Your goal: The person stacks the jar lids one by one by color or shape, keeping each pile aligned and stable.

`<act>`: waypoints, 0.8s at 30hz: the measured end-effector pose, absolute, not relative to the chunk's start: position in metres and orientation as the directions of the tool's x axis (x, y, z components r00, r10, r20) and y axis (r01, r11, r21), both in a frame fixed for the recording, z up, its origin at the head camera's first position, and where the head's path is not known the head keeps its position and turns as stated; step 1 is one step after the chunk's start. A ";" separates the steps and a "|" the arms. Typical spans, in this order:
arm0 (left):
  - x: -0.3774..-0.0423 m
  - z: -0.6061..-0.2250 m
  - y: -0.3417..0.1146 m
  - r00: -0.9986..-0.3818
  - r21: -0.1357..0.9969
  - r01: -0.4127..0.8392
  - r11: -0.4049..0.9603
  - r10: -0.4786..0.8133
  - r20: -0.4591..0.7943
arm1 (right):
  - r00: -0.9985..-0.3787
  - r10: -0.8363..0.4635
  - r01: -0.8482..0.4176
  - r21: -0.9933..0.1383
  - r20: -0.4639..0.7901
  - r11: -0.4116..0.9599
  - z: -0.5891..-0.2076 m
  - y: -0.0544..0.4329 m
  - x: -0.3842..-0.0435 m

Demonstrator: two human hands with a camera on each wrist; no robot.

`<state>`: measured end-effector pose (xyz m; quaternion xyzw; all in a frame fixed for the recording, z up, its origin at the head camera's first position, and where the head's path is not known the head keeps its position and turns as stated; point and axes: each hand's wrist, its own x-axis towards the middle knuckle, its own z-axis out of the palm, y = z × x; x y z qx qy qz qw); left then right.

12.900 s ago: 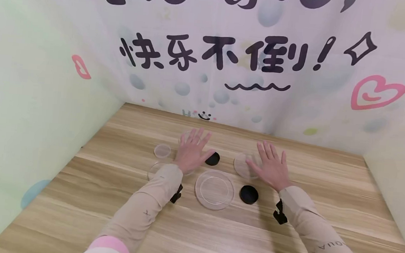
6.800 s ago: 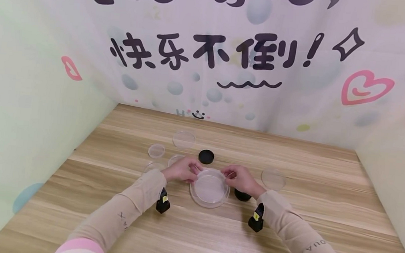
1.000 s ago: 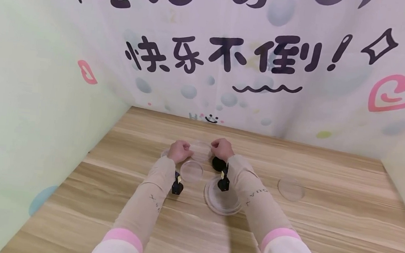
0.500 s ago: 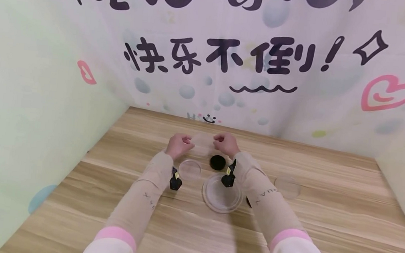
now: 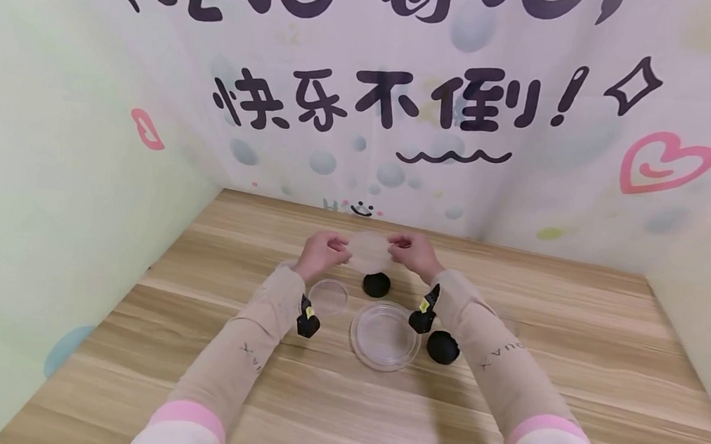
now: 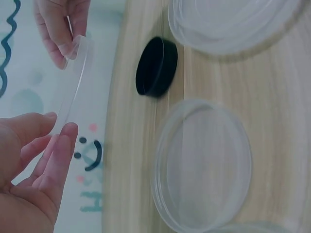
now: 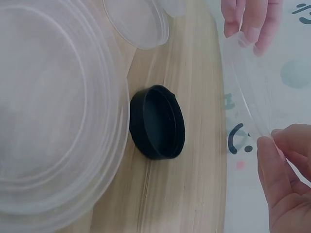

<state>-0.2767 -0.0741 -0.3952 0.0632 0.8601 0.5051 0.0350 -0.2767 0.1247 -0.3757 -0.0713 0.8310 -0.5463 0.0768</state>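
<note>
Both hands hold one clear round plastic lid point(image 5: 369, 251) between them, lifted and tilted over the back of the table. My left hand point(image 5: 322, 253) pinches its left edge between thumb and fingers, while my right hand point(image 5: 417, 254) pinches the opposite edge. In the left wrist view the lid point(image 6: 75, 87) appears nearly edge-on, its low rim showing. A black round cap point(image 5: 376, 285) lies on the table just below it. Closer to me sits a large clear round dish point(image 5: 354, 345) with a smaller clear piece stacked in it.
Left of the large dish lies a smaller clear dish point(image 5: 328, 297). A second black cap point(image 5: 443, 347) is by the right forearm. The right sleeve partly hides another clear disc point(image 5: 509, 323). A printed cloth point(image 5: 310, 161) hangs behind the wooden table point(image 5: 338, 418).
Flat, spread hands earlier; later both held a clear piece over the large dish. Within the last second, they raised another clear lid from the table's back and shifted it slightly right.
</note>
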 end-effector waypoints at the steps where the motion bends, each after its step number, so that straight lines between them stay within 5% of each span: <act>1: -0.272 -0.392 -0.073 -0.987 0.882 0.076 0.465 0.158 0.002 | -0.978 -0.203 -0.040 -0.920 -0.044 0.390 -0.372 0.126 -0.272; 24: -0.239 -0.394 -0.058 -0.937 0.873 0.090 0.479 0.337 -0.088 | -0.963 -0.263 -0.079 -0.877 -0.055 0.473 -0.397 0.167 -0.245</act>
